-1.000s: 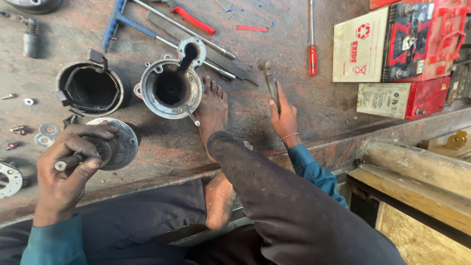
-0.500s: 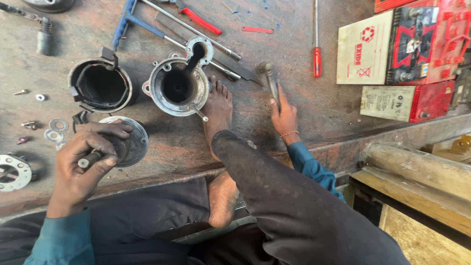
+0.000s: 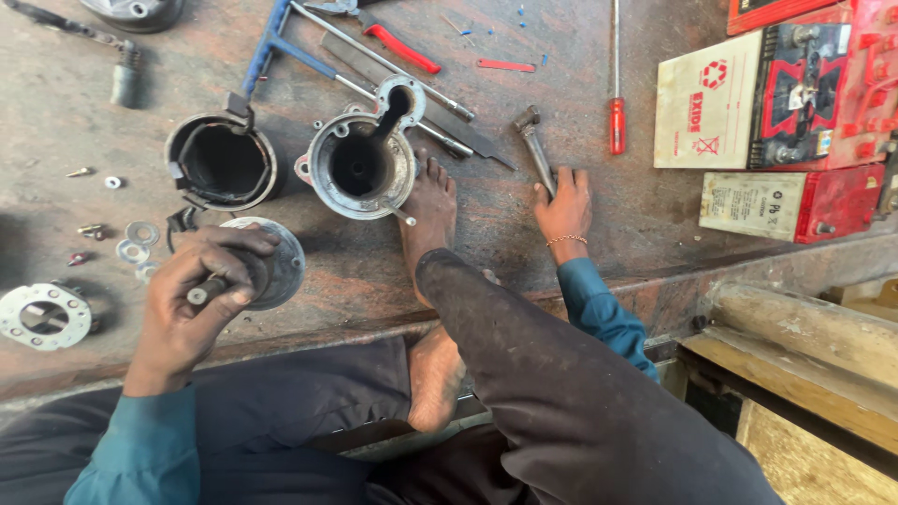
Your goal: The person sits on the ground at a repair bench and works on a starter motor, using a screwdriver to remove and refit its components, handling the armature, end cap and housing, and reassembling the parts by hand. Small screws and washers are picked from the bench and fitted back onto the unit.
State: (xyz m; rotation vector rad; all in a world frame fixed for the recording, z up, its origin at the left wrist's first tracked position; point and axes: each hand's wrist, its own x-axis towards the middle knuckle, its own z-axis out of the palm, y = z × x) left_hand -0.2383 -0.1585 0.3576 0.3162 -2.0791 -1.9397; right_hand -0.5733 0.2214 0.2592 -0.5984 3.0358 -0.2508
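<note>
- Steel, worn and rust-streaked, made up the workbench (image 3: 608,234), its surface mottled brown and scratched.
- The left hand (image 3: 201,299) was clenched around a dark cylindrical motor part with a short metal shaft (image 3: 208,292); the shaft stub poked out between thumb and forefinger, and a round grey end plate (image 3: 285,266) sat just beyond the knuckles, touching the held part.
- The right hand (image 3: 564,201) lay flat on the bench, fingers loose and spread, their tips touching the handle of a dull grey wrench (image 3: 535,150) without gripping it.
- A bare foot (image 3: 428,220) rested between the two hands, its toes against a round cast-metal housing (image 3: 360,168), hollow and greasy inside.
- A black cylindrical shell (image 3: 221,161) stood above the left fingers, beside the housing.
- Small washers (image 3: 138,238) and screws lay just left of the left fingers; a flat perforated disc (image 3: 42,316) lay farther left.
- A red-handled screwdriver (image 3: 615,117) lay above the right fingers, near the wrench.
- Well right of the right fingers stood rectangular boxes: a cream one with red markings (image 3: 706,112), a red-and-black one (image 3: 804,84) beside it, and a lower cream-and-red one (image 3: 795,201).
</note>
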